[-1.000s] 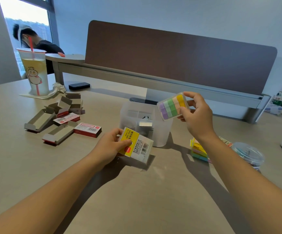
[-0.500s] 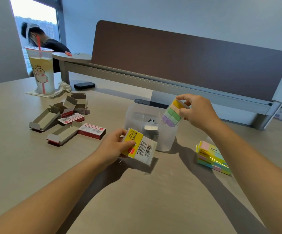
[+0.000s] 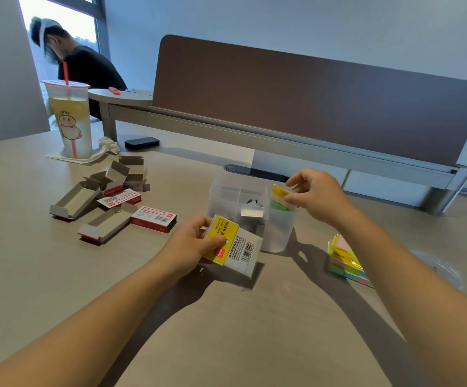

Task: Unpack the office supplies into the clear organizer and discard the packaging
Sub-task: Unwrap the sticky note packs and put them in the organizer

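Index tabs have dropped from above the organizer into its right front compartment; my right hand still pinches their top. Left hand grips the empty wrapper low over the tabletop mid-front, discard next.

Clear organizer: frosted plastic tub with inner dividers, upright on the desk. Index tabs: block of yellow, cream and green strips, standing partly inside the organizer's front right compartment. Packaging: yellow-and-white sleeve with barcode, tilted just in front of the organizer.
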